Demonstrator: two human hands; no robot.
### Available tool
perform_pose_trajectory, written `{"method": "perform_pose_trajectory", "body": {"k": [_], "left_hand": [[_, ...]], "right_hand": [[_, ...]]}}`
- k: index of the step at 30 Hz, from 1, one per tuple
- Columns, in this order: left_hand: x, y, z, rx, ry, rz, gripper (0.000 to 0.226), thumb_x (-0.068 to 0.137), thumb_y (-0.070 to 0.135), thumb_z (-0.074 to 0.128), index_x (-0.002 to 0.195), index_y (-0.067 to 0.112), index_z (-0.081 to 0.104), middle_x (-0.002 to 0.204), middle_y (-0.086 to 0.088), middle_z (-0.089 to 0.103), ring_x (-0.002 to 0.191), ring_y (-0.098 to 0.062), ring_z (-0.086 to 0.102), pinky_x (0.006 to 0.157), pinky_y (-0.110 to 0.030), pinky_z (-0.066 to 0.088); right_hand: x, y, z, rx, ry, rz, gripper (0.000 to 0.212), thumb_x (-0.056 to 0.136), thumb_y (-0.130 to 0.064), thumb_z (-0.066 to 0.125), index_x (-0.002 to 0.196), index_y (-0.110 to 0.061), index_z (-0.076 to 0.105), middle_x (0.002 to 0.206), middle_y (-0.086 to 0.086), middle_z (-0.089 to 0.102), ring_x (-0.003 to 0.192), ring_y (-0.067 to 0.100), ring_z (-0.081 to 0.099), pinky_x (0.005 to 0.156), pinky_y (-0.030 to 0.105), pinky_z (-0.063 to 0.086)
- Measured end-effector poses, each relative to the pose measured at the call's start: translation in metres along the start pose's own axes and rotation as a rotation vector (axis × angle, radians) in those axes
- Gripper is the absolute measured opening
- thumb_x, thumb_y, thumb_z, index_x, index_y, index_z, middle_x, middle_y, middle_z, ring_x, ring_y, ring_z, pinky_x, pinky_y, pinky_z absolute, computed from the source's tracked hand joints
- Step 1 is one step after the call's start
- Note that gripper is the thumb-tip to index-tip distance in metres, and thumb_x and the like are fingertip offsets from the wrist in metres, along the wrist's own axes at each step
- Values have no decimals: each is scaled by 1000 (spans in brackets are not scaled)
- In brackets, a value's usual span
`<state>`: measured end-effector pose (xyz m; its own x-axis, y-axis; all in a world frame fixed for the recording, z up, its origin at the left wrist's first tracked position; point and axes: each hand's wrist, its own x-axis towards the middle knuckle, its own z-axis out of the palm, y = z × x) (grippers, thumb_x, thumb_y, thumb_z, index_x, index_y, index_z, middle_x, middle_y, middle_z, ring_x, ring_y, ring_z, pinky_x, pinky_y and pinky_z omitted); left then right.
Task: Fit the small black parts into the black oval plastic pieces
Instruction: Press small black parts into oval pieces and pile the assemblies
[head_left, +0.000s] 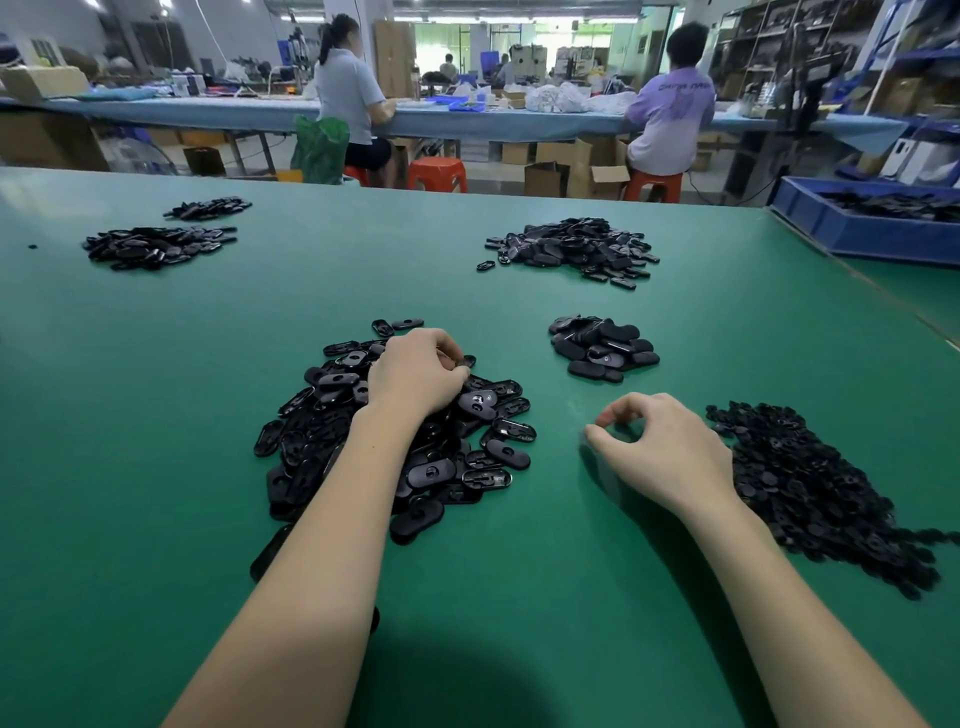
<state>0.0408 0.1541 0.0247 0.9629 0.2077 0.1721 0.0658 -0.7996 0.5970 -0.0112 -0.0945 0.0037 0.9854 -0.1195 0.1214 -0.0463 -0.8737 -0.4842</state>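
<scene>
Black oval plastic pieces (395, 441) lie heaped at lower centre of the frame on the green table (156, 415), where the left hand (415, 376) rests palm-down with fingers curled into the pile; what they hold is hidden. Right of it, the right hand (660, 447) hovers beside the small black parts (810, 488), thumb and forefinger curved, tips apart, nothing visible between them. A blue bin (862, 234) at upper right holds more dark pieces.

Bare green table (171, 415) lay open at near left, a clear lane ran between oval-piece heap (395, 441) and small-parts heap (810, 483), smaller pile (602, 348) blocked it farther on
</scene>
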Motion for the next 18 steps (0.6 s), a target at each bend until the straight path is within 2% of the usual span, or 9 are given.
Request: {"method": "perform_pose_trajectory", "body": {"k": [5,7,9,11,13,16,18], "left_hand": [[1,1,1,-2,58,17,9,90,30,63,91,31,72,85,14,67,93,-16,65,84,-34,54],[2,1,0,-76,73,4,9,91,29,63,90,30,72,79,17,65,91,-15,65,85,-33,53],[4,1,-1,-159,91,2,8,91,28,65,90,29,73,76,19,64,87,-12,66,84,-29,51],[3,4,-4,-252,115,3,6,91,28,67,90,29,73,76,19,65,81,-5,66,77,-23,49],[1,10,-7,-445,118,-28,6,92,27,67,90,28,73,75,17,67,74,0,66,68,-18,47],[-7,27,-8,-866,42,-173,5,95,20,67,94,22,72,80,11,70,67,-4,71,53,-17,45],[-14,39,-3,-1028,-26,-227,6,95,15,67,97,20,69,86,5,72,65,-6,72,48,-17,44]], "right_hand": [[-1,0,0,1,3,-4,17,84,-59,61,90,-43,63,105,-16,56,90,14,53,70,29,34],[-1,0,0,4,3,-4,16,84,-58,61,90,-43,63,105,-16,56,90,14,53,71,30,34],[-1,0,0,7,5,-2,16,84,-58,61,89,-43,63,105,-16,56,90,14,53,71,30,35],[0,0,-1,12,8,-1,15,84,-58,61,89,-44,63,105,-15,57,91,14,54,72,30,35],[0,1,-1,17,5,-3,15,84,-58,62,89,-44,63,106,-16,57,92,14,54,73,30,35],[1,2,-2,27,-4,-5,17,84,-58,62,90,-42,63,106,-17,57,93,13,53,73,30,34],[1,3,-2,31,-15,-5,16,84,-57,62,90,-43,63,105,-17,58,94,12,53,75,30,35]]}}
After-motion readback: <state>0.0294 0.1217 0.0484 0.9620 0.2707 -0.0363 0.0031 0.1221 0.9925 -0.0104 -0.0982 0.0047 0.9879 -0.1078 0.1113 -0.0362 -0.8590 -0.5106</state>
